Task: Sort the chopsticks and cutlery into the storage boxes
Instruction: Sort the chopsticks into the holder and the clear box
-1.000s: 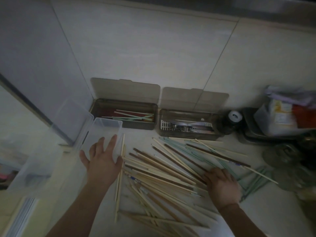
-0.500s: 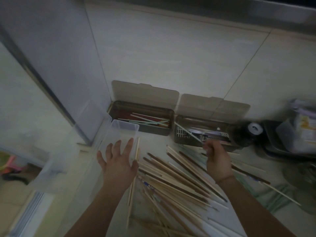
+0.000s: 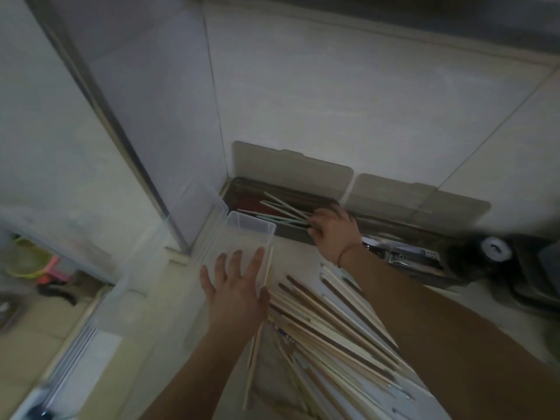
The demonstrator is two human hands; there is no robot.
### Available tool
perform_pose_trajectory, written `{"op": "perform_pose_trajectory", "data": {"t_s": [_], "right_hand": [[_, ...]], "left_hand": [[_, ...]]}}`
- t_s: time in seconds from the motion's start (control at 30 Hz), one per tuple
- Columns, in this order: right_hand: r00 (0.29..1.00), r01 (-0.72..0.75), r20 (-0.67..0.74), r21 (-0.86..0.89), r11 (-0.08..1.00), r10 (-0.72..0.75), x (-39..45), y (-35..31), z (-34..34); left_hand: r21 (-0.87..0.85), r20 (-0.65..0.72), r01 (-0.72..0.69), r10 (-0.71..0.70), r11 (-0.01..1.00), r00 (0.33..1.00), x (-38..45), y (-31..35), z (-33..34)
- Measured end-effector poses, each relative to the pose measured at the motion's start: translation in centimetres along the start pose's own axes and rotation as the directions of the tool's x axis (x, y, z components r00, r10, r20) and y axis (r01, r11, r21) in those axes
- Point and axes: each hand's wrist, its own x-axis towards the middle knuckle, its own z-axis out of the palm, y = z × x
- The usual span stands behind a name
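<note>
At back of counter (image 3: pixel 303 253), against wall: two smoky-brown storage boxes side by side, lids up. Left box (image 3: pixel 291 233) in corner, holding red and pale green chopsticks (image 3: pixel 281 212). Right box (image 3: pixel 436 265) holding metal cutlery (image 3: pixel 403 253), blurred, pieces not separable.

Right hand (image 3: pixel 331 231) over near right end of left box, fingers curled down at ends of green chopsticks; contact likely, but pinch or mere touch cannot be told through motion blur. Green sticks fanned, far tips spread toward back left corner of box.

Left hand (image 3: pixel 236 286) flat, fingers straight and spread apart, palm down over near end of clear plastic tub (image 3: pixel 242 237) at left edge of counter; holding nothing. One pale stick (image 3: pixel 268 268) just beside index finger, along tub wall.

Loose pile of wooden and dark chopsticks (image 3: pixel 330 334) across centre and front of counter, unsorted. Judged early in task: most sticks not yet boxed.

Risks, judged:
- Fanned green sticks not parallel to box; on release, ends could ride up on rim and tip out onto counter.
- Right forearm passing low over pile; sleeve-free but could drag sticks toward front edge.
- Clear tub near counter's left edge; sideways push from left palm could slide it off.
- Dim light, similar pale tones; mis-sorting plausible.
</note>
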Motion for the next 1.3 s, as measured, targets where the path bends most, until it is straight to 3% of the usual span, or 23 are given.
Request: {"op": "perform_pose_trajectory", "data": {"t_s": [0.07,0.13,0.27,0.33,0.47,0.53,0.67,0.8,0.9,1.03,1.13,1.23,1.3], "right_hand": [[0.979,-0.004,-0.204,0.123,0.992,0.029,-1.7,1.1,-0.1],[0.914,-0.007,-0.397,0.189,0.982,0.083,-4.4,3.2,-0.4],[0.773,-0.223,-0.540,0.259,0.940,0.332,-12.8,8.6,-0.4],[0.715,-0.372,-0.528,0.267,0.889,0.458,-17.6,10.9,0.7],[0.782,-0.479,-0.381,0.139,0.867,0.493,-23.9,12.8,3.1],[0.765,-0.523,-0.358,0.138,0.841,0.535,-25.1,12.4,3.5],[0.774,-0.500,-0.381,0.124,0.857,0.506,-25.8,11.2,4.0],[0.802,-0.432,-0.350,0.218,0.875,0.484,-26.3,11.5,4.7],[0.791,-0.512,-0.356,0.061,0.857,0.498,-26.8,12.1,4.7],[0.814,-0.530,-0.292,-0.020,0.847,0.502,-26.4,12.6,4.3],[0.790,-0.539,-0.327,0.032,0.842,0.518,-25.6,11.8,3.6],[0.759,-0.505,-0.340,0.231,0.832,0.555,-23.3,10.1,2.2],[0.789,-0.427,-0.306,0.352,0.833,0.534,-20.7,8.7,1.0]], "left_hand": [[-0.019,0.003,0.001,-0.001,1.000,1.000,0.0,0.1,0.0],[-0.021,0.009,0.002,-0.002,1.000,1.000,0.1,0.2,0.0],[-0.040,-0.002,-0.008,0.008,0.999,1.000,0.0,0.1,0.3],[-0.045,-0.025,-0.008,0.007,0.999,1.000,0.0,0.1,0.4],[-0.038,-0.035,0.004,-0.005,0.999,0.999,0.1,0.0,0.7],[-0.033,-0.023,0.007,-0.008,0.999,1.000,0.2,-0.1,0.7],[-0.025,-0.001,0.015,-0.015,1.000,1.000,0.3,-0.1,0.6],[-0.011,0.000,0.018,-0.018,1.000,1.000,0.2,0.1,0.2],[-0.017,0.004,0.027,-0.027,0.999,1.000,0.2,0.1,0.2],[-0.016,0.007,0.019,-0.019,1.000,1.000,0.2,0.0,0.3],[-0.016,-0.005,0.014,-0.014,1.000,1.000,0.1,-0.1,0.4],[-0.017,-0.003,0.016,-0.017,1.000,1.000,0.1,-0.1,0.4],[-0.020,0.000,0.018,-0.018,1.000,1.000,0.2,-0.1,0.3]]}}
